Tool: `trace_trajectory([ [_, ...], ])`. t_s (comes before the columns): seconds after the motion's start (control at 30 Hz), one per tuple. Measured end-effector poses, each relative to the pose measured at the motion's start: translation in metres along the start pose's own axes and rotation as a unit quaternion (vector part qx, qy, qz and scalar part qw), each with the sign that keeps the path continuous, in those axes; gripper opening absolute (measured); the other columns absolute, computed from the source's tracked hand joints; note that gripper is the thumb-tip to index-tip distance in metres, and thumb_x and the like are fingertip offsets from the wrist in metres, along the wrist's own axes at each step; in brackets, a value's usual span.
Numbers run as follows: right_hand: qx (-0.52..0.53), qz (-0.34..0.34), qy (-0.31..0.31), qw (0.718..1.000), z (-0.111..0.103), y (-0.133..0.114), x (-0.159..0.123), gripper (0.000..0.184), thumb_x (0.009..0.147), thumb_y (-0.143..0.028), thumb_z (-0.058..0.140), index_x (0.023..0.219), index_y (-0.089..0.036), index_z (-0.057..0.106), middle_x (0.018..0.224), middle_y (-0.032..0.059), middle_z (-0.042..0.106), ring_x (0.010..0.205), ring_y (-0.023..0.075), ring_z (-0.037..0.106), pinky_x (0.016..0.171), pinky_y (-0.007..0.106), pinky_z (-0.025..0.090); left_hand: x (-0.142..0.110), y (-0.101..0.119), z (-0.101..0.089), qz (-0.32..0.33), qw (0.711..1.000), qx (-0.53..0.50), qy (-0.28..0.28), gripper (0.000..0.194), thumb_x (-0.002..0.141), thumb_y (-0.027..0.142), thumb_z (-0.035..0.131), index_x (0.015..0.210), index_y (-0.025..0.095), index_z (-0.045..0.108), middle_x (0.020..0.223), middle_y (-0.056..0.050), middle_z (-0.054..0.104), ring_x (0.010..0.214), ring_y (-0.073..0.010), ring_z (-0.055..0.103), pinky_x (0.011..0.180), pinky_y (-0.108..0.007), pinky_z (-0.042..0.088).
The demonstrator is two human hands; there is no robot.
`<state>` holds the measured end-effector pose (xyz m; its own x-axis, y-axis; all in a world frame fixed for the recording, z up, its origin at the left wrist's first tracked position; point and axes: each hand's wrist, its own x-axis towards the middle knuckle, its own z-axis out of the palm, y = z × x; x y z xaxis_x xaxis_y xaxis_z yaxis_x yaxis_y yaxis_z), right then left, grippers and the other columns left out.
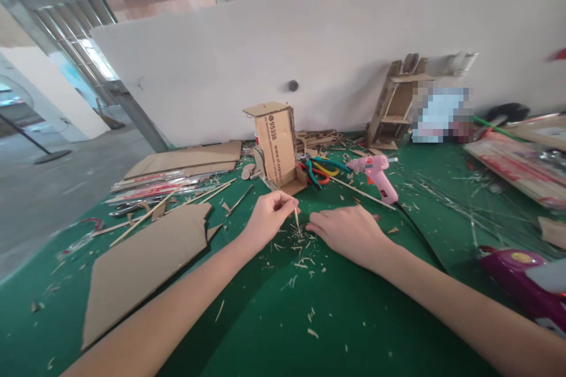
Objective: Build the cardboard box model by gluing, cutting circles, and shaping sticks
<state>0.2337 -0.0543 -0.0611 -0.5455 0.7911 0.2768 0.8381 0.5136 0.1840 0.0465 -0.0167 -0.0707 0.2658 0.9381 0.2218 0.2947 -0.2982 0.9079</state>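
Observation:
My left hand (273, 215) pinches a short thin wooden stick (296, 218) between thumb and fingertips, its lower end pointing down at the green tabletop. Pale wood shavings (302, 239) lie scattered beneath the stick. Just to the right, my right hand (349, 232) rests low over the table with its fingers curled and its fingertips near the stick; whatever they hold, if anything, is hidden. Right behind my left hand stands an upright cardboard structure (277, 147) with printed lettering. Several pliers (321, 171) with coloured handles lie beside it.
A pink glue gun (379, 177) stands right of the pliers, its black cord trailing past my right forearm. Cut cardboard (145, 265) and wooden sticks (145, 215) lie at the left. A purple device (517, 277) sits at the right edge. Farther back stands a cardboard shelf model (395, 106).

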Motion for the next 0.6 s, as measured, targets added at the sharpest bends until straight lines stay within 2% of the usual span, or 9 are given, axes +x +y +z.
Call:
trace_trajectory([
  [0.1,0.006,-0.012,-0.007,1.000,-0.0019,0.0006,-0.0002,0.031,0.095,-0.039,0.039,0.077,-0.021,0.057,0.068,-0.0027,0.068,0.054,0.0133,0.060,0.048,0.028,0.007,0.0007,-0.0003,-0.0005,-0.002,1.000,-0.005,-0.007,0.025,0.085,0.037,0.053,0.080,0.015,0.064,0.075,-0.005,0.068,0.064,-0.0144,0.058,0.060,-0.025,0.045],
  [0.33,-0.001,0.036,0.025,0.999,0.0022,-0.0004,0.0017,0.034,0.096,-0.040,0.036,0.078,-0.021,0.058,0.067,-0.0017,0.067,0.058,0.0143,0.060,0.048,0.027,0.009,-0.0006,-0.0018,-0.0004,0.003,1.000,-0.006,-0.008,0.025,0.085,0.037,0.054,0.079,0.015,0.064,0.074,-0.005,0.067,0.067,-0.0150,0.059,0.062,-0.025,0.044],
  [0.5,0.012,-0.021,0.009,1.000,-0.0012,0.0011,0.0013,0.030,0.094,-0.038,0.042,0.076,-0.022,0.059,0.067,-0.0034,0.068,0.054,0.0126,0.058,0.048,0.028,0.009,0.0005,-0.0027,-0.0001,0.005,1.000,-0.008,-0.003,0.025,0.083,0.039,0.057,0.076,0.015,0.060,0.071,-0.002,0.063,0.064,-0.0133,0.055,0.059,-0.024,0.041],
  [0.6,0.003,-0.021,0.040,0.999,0.0011,0.0015,0.0002,0.032,0.095,-0.038,0.039,0.075,-0.021,0.058,0.066,-0.0023,0.066,0.057,0.0130,0.058,0.049,0.028,0.010,0.0008,-0.0014,0.0000,-0.001,1.000,-0.007,-0.002,0.025,0.081,0.039,0.059,0.073,0.015,0.058,0.067,-0.001,0.060,0.060,-0.0120,0.052,0.057,-0.023,0.039],
])
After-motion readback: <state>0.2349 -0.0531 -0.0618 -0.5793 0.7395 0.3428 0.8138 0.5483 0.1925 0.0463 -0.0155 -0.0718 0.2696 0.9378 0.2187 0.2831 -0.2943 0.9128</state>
